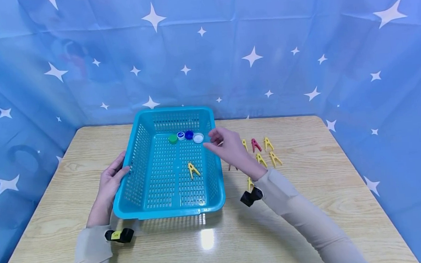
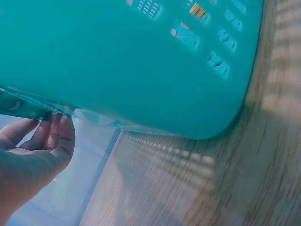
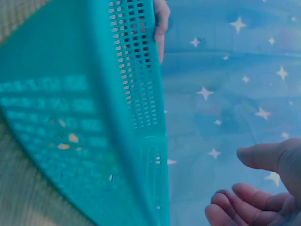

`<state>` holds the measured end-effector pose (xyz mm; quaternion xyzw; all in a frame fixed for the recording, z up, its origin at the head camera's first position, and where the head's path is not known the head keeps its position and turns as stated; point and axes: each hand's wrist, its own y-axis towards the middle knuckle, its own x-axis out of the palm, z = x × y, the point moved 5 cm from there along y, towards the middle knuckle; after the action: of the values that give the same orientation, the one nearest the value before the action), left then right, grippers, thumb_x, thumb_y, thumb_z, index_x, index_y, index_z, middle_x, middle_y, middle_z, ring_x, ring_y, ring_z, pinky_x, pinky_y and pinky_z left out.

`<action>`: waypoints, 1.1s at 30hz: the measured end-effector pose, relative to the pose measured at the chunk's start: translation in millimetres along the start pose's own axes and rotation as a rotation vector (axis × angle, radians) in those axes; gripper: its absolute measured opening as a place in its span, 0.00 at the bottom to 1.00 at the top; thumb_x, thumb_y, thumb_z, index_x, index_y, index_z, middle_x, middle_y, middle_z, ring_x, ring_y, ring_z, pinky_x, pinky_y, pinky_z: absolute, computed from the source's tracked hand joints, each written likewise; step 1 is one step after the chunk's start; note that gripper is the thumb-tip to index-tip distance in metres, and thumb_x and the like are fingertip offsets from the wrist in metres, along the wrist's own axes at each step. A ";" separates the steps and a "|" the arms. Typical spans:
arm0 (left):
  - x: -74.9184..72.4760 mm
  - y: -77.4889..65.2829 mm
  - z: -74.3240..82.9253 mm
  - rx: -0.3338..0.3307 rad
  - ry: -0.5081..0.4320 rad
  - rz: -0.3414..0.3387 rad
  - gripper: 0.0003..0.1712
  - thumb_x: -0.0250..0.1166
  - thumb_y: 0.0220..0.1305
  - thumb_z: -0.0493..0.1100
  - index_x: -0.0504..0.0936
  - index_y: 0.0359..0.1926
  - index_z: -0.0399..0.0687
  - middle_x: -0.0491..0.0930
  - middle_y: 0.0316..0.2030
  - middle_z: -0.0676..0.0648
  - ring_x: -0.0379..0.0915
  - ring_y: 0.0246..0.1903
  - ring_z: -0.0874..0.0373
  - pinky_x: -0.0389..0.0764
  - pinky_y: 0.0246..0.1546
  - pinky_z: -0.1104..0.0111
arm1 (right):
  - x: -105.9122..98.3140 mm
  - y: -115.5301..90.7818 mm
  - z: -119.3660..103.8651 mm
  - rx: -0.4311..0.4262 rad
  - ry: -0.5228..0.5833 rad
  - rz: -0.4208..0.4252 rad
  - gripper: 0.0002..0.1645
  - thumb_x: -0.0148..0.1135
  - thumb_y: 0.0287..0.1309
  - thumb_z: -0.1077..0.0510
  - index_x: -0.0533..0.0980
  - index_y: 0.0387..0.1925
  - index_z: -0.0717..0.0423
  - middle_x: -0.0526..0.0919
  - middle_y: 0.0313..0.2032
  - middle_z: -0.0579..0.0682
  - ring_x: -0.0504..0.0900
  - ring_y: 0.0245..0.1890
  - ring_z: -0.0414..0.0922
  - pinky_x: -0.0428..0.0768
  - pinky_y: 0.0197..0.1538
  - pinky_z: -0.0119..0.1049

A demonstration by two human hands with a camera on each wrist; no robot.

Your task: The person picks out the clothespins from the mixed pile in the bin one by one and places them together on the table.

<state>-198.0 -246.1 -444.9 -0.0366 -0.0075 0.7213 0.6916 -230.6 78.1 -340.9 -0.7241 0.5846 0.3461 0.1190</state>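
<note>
My left hand [image 1: 110,180] grips the left rim of a blue plastic basket [image 1: 168,213], thumb over the edge. In the left wrist view, its fingers [image 2: 61,136] meet the rim. My right hand [image 1: 229,146] hovers by the basket's right rim, thumb and fingers apart, nothing between them; the right wrist view shows that hand [image 3: 263,188] empty too. Inside the basket lie a yellow clothespin [image 1: 193,170] and, towards the back, a green bottle cap [image 1: 172,139], a white-and-blue cap [image 1: 180,135], a dark blue cap [image 1: 189,135] and a white cap [image 1: 198,138].
Right of the basket, several yellow clothespins [image 1: 275,158] and a red clothespin [image 1: 256,145] lie on the wooden table [image 1: 325,172]. Another red clothespin [image 1: 233,167] is partly hidden by my right hand. A blue star-patterned curtain [image 1: 205,47] hangs behind the table.
</note>
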 end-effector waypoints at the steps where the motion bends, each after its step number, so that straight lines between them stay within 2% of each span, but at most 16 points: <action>1: -0.1 -0.1 -0.2 -0.002 -0.001 0.001 0.33 0.54 0.70 0.44 0.54 0.71 0.47 0.51 0.71 0.44 0.48 0.69 0.49 0.65 0.59 0.73 | 2.5 3.5 -2.3 0.001 0.008 -0.006 0.14 0.65 0.57 0.57 0.75 0.42 0.61 0.82 0.35 0.53 0.79 0.34 0.46 0.79 0.38 0.37; 11: 0.8 -0.1 -1.7 -0.008 -0.011 0.002 0.33 0.54 0.69 0.45 0.54 0.71 0.47 0.50 0.71 0.45 0.46 0.69 0.49 0.63 0.60 0.71 | 36.8 30.7 -17.0 0.037 0.068 -0.124 0.14 0.63 0.58 0.56 0.76 0.42 0.61 0.81 0.36 0.52 0.78 0.35 0.45 0.77 0.38 0.32; 18: 1.0 -0.6 -0.9 0.009 0.001 0.002 0.33 0.54 0.69 0.45 0.54 0.71 0.47 0.51 0.71 0.44 0.47 0.69 0.47 0.65 0.58 0.72 | 56.3 42.6 -14.6 0.137 0.079 -0.210 0.17 0.58 0.62 0.53 0.75 0.46 0.61 0.78 0.37 0.51 0.75 0.35 0.44 0.74 0.37 0.32; 23: 0.9 -0.7 -0.2 0.009 0.006 -0.002 0.33 0.54 0.70 0.45 0.54 0.71 0.47 0.51 0.71 0.44 0.47 0.69 0.47 0.64 0.60 0.70 | 68.6 48.3 -9.1 0.217 0.088 -0.236 0.15 0.54 0.66 0.51 0.75 0.45 0.59 0.77 0.37 0.50 0.73 0.34 0.44 0.73 0.36 0.32; 27: 0.5 -0.7 0.3 0.003 0.018 0.001 0.33 0.53 0.70 0.45 0.54 0.71 0.47 0.50 0.71 0.44 0.47 0.69 0.47 0.61 0.62 0.66 | 79.5 55.4 -3.4 0.284 0.054 -0.269 0.14 0.58 0.62 0.56 0.74 0.45 0.60 0.78 0.41 0.52 0.75 0.37 0.46 0.75 0.38 0.35; 31: 0.7 -0.8 0.2 -0.002 0.026 0.002 0.32 0.53 0.70 0.45 0.53 0.71 0.48 0.50 0.71 0.44 0.47 0.69 0.47 0.59 0.64 0.62 | 91.3 60.9 4.5 0.353 -0.002 -0.314 0.18 0.65 0.55 0.60 0.74 0.47 0.61 0.77 0.47 0.51 0.75 0.44 0.45 0.76 0.46 0.38; 33: 0.9 -1.0 0.0 -0.006 0.033 0.002 0.32 0.52 0.70 0.45 0.53 0.72 0.49 0.50 0.71 0.45 0.47 0.69 0.47 0.58 0.64 0.59 | 97.1 62.3 9.2 0.381 -0.020 -0.338 0.10 0.66 0.53 0.62 0.74 0.36 0.61 0.76 0.37 0.49 0.73 0.35 0.43 0.76 0.40 0.35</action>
<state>-197.1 -245.2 -444.8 -0.0506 0.0019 0.7211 0.6909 -284.4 -8.7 -395.3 -0.7726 0.5086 0.2120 0.3155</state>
